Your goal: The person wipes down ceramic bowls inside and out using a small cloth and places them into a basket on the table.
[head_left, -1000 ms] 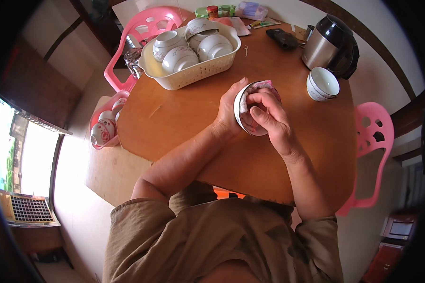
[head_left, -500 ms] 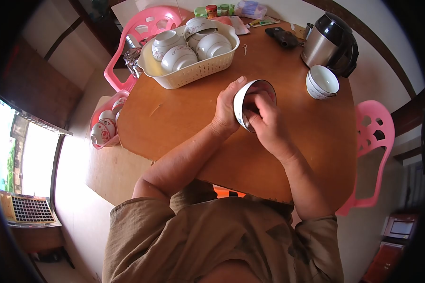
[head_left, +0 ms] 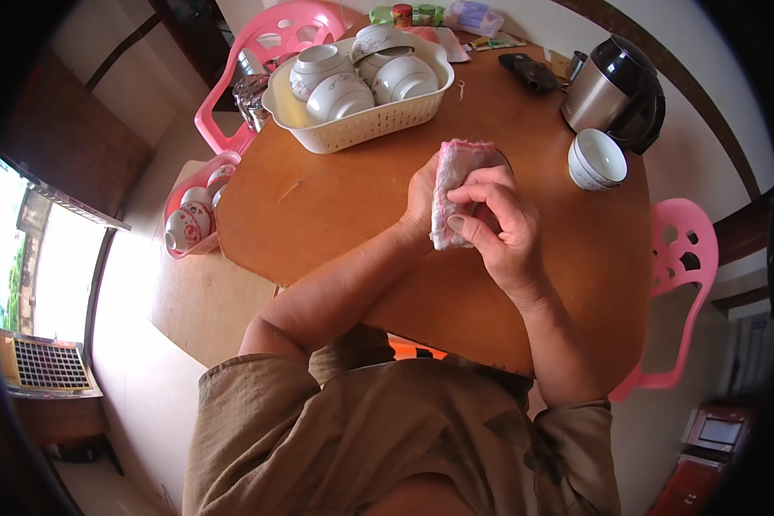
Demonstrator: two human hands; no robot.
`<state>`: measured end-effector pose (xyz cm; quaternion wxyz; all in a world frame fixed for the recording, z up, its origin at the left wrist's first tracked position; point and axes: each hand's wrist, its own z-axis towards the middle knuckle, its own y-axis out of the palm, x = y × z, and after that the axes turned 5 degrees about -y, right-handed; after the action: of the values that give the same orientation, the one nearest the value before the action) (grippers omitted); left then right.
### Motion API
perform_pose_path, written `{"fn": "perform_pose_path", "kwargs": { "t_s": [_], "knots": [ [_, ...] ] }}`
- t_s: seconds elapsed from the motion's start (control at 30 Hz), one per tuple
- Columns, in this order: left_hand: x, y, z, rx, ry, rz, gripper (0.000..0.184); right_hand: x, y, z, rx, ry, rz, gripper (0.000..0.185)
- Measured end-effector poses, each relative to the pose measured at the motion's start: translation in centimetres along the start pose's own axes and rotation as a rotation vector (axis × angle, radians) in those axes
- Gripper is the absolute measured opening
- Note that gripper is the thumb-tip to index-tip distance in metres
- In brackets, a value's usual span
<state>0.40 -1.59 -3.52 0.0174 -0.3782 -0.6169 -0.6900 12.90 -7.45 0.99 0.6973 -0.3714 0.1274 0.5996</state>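
A pink and white cloth [head_left: 457,185] is draped over the bowl between my hands above the table. Only a bit of the bowl's dark rim [head_left: 502,158] shows; the cloth and fingers hide the rest. My left hand [head_left: 421,196] is closed round the bowl from its left side. My right hand [head_left: 500,222] pinches the cloth between thumb and fingers over the bowl. Several white bowls [head_left: 340,96] lie in the cream basket [head_left: 365,127] beyond my hands. To the right, stacked white bowls [head_left: 597,160] stand beside the steel kettle [head_left: 606,86].
The brown table [head_left: 344,198] spans the middle. A dark object [head_left: 531,74] and small packets [head_left: 496,41] lie at its back. Pink chairs stand at the back left [head_left: 224,95] and right [head_left: 692,267]. A pink basket [head_left: 205,244] with patterned bowls is at the left edge.
The cloth, earlier tucked inside the bowl, has come up over its rim and now covers its opening. My right hand has lifted out of the bowl. The view has shifted slightly.
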Motion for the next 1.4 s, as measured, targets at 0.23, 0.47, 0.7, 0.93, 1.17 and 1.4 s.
{"fn": "perform_pose_path", "kwargs": {
  "t_s": [0.23,0.47,0.7,0.93,1.17,1.4],
  "knots": [
    [-1.2,-0.3,0.2,0.07,0.114,0.322,0.029,1.5,-0.7,0.4,0.137,-0.246,-0.396,0.02],
    [-1.0,-0.6,-0.2,0.084,0.189,0.724,0.028,1.9,-1.7,0.9,0.136,-0.405,-0.786,0.031],
    [-0.3,1.4,-0.4,0.122,0.233,0.426,0.039,5.4,-2.5,-0.8,0.224,0.028,-0.829,0.004],
    [1.8,1.3,-0.4,0.204,0.385,0.458,0.044,4.0,-2.0,-0.4,-0.154,0.634,-0.486,0.043],
    [2.6,0.2,0.3,0.25,0.34,0.295,0.036,1.8,0.2,-0.9,-0.142,0.3,-0.675,0.02],
    [2.8,-0.1,0.9,0.276,0.263,0.16,0.028,2.3,-0.6,-0.5,-0.106,-0.147,-0.587,0.014]
  ]
}}
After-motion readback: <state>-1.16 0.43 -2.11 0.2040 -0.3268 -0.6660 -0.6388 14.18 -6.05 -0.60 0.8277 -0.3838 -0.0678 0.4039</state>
